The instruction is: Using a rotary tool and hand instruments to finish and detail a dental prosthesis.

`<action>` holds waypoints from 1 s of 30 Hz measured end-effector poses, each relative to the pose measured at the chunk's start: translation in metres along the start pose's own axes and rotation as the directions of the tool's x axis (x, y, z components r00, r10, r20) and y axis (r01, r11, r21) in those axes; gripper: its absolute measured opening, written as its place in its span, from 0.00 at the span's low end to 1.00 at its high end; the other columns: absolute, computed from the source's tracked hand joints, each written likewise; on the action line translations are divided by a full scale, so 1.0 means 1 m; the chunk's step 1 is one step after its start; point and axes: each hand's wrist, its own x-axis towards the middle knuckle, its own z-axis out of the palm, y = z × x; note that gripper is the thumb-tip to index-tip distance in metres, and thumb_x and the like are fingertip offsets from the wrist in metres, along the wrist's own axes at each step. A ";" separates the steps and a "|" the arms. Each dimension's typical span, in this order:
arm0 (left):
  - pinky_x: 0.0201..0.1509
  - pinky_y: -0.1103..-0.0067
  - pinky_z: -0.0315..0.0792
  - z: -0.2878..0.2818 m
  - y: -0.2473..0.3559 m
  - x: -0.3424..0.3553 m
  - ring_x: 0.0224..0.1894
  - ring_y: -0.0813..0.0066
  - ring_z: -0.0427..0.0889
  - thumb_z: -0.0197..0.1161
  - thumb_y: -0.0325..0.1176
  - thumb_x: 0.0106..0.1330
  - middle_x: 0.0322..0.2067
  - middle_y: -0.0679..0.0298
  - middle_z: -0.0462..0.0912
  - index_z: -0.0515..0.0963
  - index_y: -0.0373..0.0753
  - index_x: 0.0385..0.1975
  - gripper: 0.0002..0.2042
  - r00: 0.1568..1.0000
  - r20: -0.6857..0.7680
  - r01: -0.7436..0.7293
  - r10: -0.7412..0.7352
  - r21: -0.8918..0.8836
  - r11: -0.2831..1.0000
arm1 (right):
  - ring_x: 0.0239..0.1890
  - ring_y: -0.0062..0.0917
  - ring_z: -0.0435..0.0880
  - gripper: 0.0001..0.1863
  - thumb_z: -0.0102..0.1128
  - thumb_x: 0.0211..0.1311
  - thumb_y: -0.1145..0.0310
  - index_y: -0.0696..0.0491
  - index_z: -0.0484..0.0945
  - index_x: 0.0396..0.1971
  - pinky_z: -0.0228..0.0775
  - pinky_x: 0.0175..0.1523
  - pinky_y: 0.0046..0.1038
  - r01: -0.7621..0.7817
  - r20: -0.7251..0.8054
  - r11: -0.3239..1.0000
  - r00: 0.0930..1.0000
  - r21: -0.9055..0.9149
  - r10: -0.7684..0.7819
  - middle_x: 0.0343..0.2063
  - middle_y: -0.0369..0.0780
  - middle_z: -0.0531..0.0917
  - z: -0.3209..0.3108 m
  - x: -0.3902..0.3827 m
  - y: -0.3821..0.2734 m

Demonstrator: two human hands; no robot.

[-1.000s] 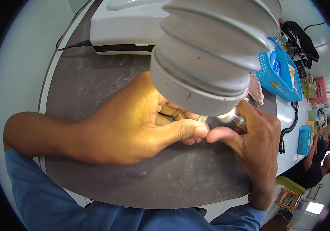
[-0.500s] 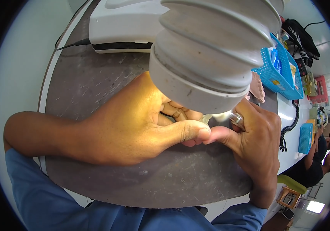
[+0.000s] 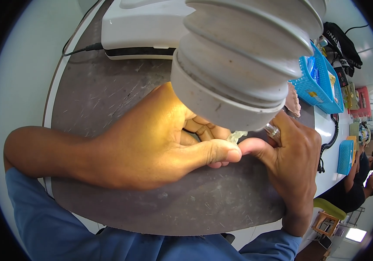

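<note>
Your left fingers (image 3: pixel 223 151) pinch the small pale piece (image 3: pixel 237 136) near the ribbed hose (image 3: pixel 238 52) — presumably for dust suction. Your right fingers (image 3: pixel 258 148) wrap the silver tool (image 3: pixel 273 130) and touch the left — likely for steadiness.

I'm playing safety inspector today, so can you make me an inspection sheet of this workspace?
Surface: dark grey tabletop, scratched.
Job's things: small pale piece; metal tool, only partly visible.
Clutter: blue basket with packets inside; pinkish ridged object near it, partly hidden.
Grippers: bare hands; left hand holds the pale piece, right hand holds the tool, thumb tips close together.
Cables: black cord running to a white machine; coiled black cord at right.
Surroundings: ribbed white hose above the hands; person in black beyond, at right.
</note>
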 end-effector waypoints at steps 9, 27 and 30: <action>0.61 0.72 0.71 0.002 0.004 0.001 0.55 0.70 0.77 0.63 0.26 0.67 0.31 0.63 0.82 0.80 0.31 0.40 0.06 0.996 -0.035 0.087 -0.087 -0.021 0.996 | 0.17 0.33 0.79 0.35 0.71 0.40 0.38 0.57 0.82 0.36 0.68 0.27 0.31 0.095 -0.037 0.995 0.995 0.021 -0.094 0.19 0.42 0.82 0.003 -0.002 0.002; 0.48 0.82 0.79 0.002 -0.001 -0.002 0.50 0.75 0.80 0.62 0.25 0.68 0.48 0.49 0.79 0.77 0.29 0.44 0.09 1.000 -0.022 0.011 -0.013 -0.076 0.997 | 0.16 0.33 0.77 0.35 0.68 0.39 0.35 0.57 0.76 0.25 0.67 0.25 0.30 0.161 -0.067 0.986 0.985 0.047 -0.158 0.14 0.40 0.77 0.003 -0.002 0.001; 0.46 0.82 0.79 0.001 -0.005 0.000 0.51 0.75 0.80 0.62 0.25 0.68 0.49 0.49 0.79 0.77 0.29 0.43 0.08 0.992 -0.046 -0.122 0.119 -0.071 0.990 | 0.16 0.32 0.77 0.35 0.66 0.40 0.34 0.57 0.77 0.25 0.66 0.25 0.30 0.191 -0.064 0.981 0.980 0.041 -0.188 0.14 0.40 0.76 0.004 -0.003 0.000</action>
